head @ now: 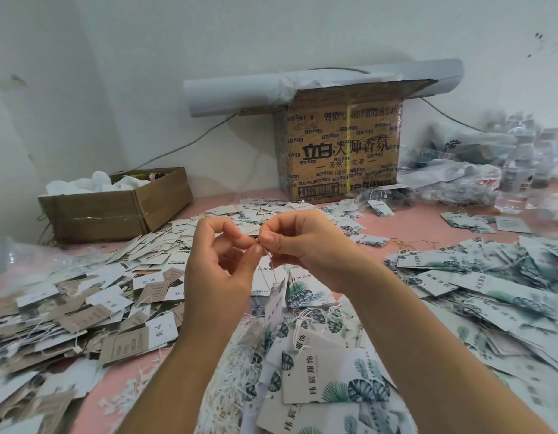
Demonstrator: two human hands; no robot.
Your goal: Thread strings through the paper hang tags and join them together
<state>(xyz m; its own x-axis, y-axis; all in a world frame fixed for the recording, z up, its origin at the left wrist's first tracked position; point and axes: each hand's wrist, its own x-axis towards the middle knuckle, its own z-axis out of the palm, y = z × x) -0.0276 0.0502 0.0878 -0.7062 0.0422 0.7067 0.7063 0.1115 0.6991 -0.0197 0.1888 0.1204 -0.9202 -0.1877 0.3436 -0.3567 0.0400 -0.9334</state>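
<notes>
Both hands are raised over the pink worktop (406, 223) and meet at the fingertips. The left hand (221, 255) and the right hand (296, 242) each pinch a thin white string (261, 270) between thumb and forefinger, with the other fingers loosely curled. The string runs down from the pinch to a small set of white paper hang tags with a green leaf print (279, 300), which hangs free between the wrists, above the piles.

I judge that the string is already through the holes of these tags and that the hands are now closing it, by a knot or by joining its two ends. Which of the two I cannot tell, because the fingers cover that place. The next move calls for a fine pull on both ends without dropping the tags, and then for a new string from the loose bundle of white strings (240, 355) near the left forearm.

As for writing, the large leaf-print tag (334, 374) in the foreground carries Chinese characters that end in "服饰". The tall brown cardboard box (343, 151) at the wall shows "立白" in big characters, "天然" in the line below, and a number that begins with 791011. The print on the brown kraft paper tags (127, 344) at the left is too small to read.
</notes>
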